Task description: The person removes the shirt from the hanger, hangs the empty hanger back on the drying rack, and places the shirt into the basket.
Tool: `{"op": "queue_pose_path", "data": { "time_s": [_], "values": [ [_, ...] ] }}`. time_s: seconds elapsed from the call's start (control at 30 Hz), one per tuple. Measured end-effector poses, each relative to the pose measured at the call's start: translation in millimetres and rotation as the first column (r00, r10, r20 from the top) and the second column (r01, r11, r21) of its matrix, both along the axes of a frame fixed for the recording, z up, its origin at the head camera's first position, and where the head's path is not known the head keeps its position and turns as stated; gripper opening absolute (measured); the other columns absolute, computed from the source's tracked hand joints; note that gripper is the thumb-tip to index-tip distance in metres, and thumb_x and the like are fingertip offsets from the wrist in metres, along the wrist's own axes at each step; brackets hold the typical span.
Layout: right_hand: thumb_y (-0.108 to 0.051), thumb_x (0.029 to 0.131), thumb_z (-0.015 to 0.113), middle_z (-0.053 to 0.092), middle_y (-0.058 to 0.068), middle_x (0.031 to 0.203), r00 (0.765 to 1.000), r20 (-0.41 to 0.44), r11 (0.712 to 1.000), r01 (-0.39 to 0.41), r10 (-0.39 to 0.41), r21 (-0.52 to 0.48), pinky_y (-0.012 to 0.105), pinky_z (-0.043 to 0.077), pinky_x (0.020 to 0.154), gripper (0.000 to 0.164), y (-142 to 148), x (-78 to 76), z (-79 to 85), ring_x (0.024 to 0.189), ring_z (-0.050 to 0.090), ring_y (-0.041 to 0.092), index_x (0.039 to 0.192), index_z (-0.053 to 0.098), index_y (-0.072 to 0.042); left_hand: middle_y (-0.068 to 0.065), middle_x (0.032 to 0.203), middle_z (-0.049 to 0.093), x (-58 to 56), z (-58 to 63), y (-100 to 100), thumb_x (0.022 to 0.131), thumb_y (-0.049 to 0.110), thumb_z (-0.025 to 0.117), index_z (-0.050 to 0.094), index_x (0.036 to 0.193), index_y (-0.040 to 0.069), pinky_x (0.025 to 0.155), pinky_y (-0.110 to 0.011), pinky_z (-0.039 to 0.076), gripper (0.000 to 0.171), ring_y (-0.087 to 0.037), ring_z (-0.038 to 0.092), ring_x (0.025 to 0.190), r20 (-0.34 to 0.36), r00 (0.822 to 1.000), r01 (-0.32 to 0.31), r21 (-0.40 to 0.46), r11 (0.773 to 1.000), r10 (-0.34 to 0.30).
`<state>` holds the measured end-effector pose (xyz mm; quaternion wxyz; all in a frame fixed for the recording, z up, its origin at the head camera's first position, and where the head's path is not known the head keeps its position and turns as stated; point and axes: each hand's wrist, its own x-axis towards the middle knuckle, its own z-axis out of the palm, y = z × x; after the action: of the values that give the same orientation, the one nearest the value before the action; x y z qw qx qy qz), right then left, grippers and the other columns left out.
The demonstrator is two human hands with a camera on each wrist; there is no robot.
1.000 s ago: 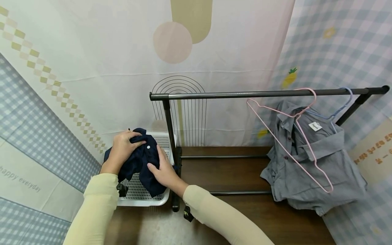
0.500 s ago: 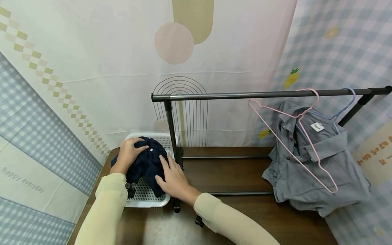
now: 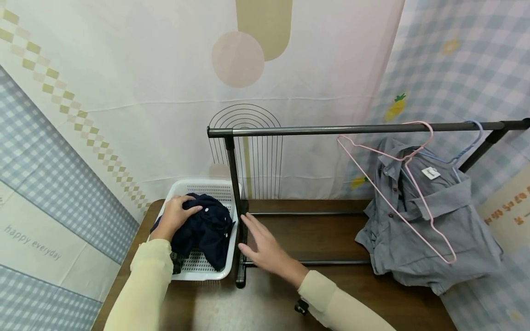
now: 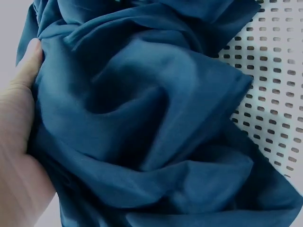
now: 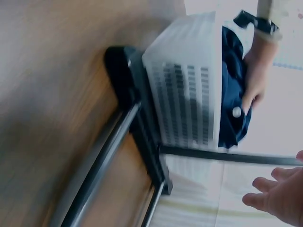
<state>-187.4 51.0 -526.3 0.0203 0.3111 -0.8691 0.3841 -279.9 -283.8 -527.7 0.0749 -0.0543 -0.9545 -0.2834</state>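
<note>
A crumpled navy shirt (image 3: 209, 230) with white buttons lies in the white basket (image 3: 174, 188) in the head view. My left hand (image 3: 175, 217) grips its upper left part. In the left wrist view the thumb lies along the edge of the cloth (image 4: 142, 118), and the other fingers are hidden behind it. Beside the basket, my right hand (image 3: 265, 248) is held with fingers spread and nothing in it, overlapping the rack's left foot in the head view. The right wrist view shows these spread fingers (image 5: 255, 201) apart from the shirt.
A black clothes rack (image 3: 310, 130) stands on a wooden surface (image 3: 306, 234), its left upright close against the basket. On its rail hang a pink hanger (image 3: 372, 184) and a blue hanger (image 3: 468, 147) with a grey shirt (image 3: 447, 230). Printed cloth (image 3: 165, 69) covers the walls.
My right hand has left the navy shirt and moved right, past the rack's upright. The left hand has moved slightly lower with the cloth, which has settled into the basket.
</note>
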Motion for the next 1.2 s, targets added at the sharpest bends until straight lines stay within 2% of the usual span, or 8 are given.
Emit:
{"op": "queue_pose_path", "data": {
  "time_s": [0.3,0.6,0.67,0.77,0.87,0.93,1.07,1.2],
  "values": [
    [-0.036,0.103,0.063,0.018,0.004,0.173,0.999,0.012,0.999,0.053,-0.053,0.012,0.062,0.033,0.119,0.077,55,-6.8,-1.0,0.156,0.028,0.032,0.167,0.020,-0.024,-0.031,0.143,0.054,11.7,13.3,2,0.093,0.041,0.077,0.062,0.139,0.001,0.110,-0.065,0.041,0.062,-0.050,0.050,0.133,0.026,1.000,0.015,-0.058,0.998,-0.014],
    [-0.032,0.103,0.065,0.023,0.009,0.172,0.990,-0.081,0.992,0.119,-0.115,0.041,0.065,0.038,0.114,0.078,97,-9.5,5.7,0.153,0.032,0.037,0.167,0.021,-0.024,-0.029,0.156,0.042,27.8,30.8,27,0.095,0.049,0.072,0.054,0.148,0.006,0.114,-0.072,0.031,0.071,-0.051,0.039,0.143,-0.047,0.999,-0.002,-0.166,0.986,-0.006],
    [-0.035,0.103,0.063,0.023,0.009,0.172,0.988,-0.085,0.990,0.134,-0.129,0.053,0.065,0.038,0.114,0.077,106,-9.1,6.6,0.153,0.033,0.038,0.166,0.021,-0.024,-0.029,0.159,0.037,33.4,34.9,35,0.097,0.053,0.068,0.050,0.151,0.007,0.114,-0.077,0.024,0.074,-0.053,0.031,0.147,-0.031,0.999,-0.021,-0.182,0.983,0.015],
    [-0.037,0.104,0.062,0.022,0.009,0.172,0.986,-0.079,0.985,0.155,-0.150,0.072,0.066,0.038,0.114,0.076,118,-7.8,7.3,0.153,0.033,0.038,0.167,0.020,-0.025,-0.032,0.165,0.022,41.6,39.3,46,0.097,0.063,0.060,0.037,0.159,0.008,0.110,-0.086,0.013,0.086,-0.061,0.012,0.151,0.060,0.995,-0.068,-0.186,0.980,0.081],
    [-0.036,0.104,0.062,0.021,0.011,0.172,0.981,-0.096,0.979,0.178,-0.169,0.096,0.068,0.035,0.115,0.078,130,-7.9,7.9,0.152,0.033,0.039,0.167,0.018,-0.025,-0.035,0.168,0.002,46.3,40.9,54,0.094,0.074,0.054,0.019,0.165,0.009,0.104,-0.091,0.002,0.103,-0.067,-0.008,0.148,0.196,0.968,-0.128,-0.163,0.978,0.159],
    [-0.033,0.103,0.064,0.021,0.013,0.171,0.974,-0.133,0.974,0.198,-0.183,0.107,0.069,0.032,0.116,0.079,138,-9.3,8.9,0.151,0.034,0.041,0.167,0.019,-0.023,-0.036,0.167,-0.007,46.4,40.2,58,0.091,0.078,0.052,0.009,0.167,0.009,0.102,-0.092,0.000,0.111,-0.069,-0.014,0.146,0.270,0.941,-0.166,-0.152,0.974,0.202],
    [-0.029,0.100,0.069,0.025,0.018,0.169,0.951,-0.212,0.959,0.253,-0.223,0.127,0.073,0.029,0.115,0.081,155,-12.5,11.4,0.150,0.035,0.043,0.166,0.023,-0.016,-0.037,0.166,-0.014,40.5,34.2,62,0.090,0.079,0.053,0.000,0.167,0.008,0.101,-0.093,0.004,0.117,-0.070,-0.014,0.145,0.372,0.895,-0.199,-0.162,0.966,0.247],
    [-0.028,0.099,0.070,0.026,0.020,0.168,0.937,-0.231,0.942,0.300,-0.261,0.152,0.076,0.027,0.114,0.080,171,-14.7,12.8,0.151,0.032,0.045,0.164,0.027,-0.012,-0.038,0.165,-0.014,31.4,26.3,64,0.093,0.070,0.058,-0.002,0.166,0.006,0.101,-0.092,0.010,0.114,-0.070,-0.012,0.145,0.429,0.871,-0.184,-0.168,0.969,0.239]
  ]
}}
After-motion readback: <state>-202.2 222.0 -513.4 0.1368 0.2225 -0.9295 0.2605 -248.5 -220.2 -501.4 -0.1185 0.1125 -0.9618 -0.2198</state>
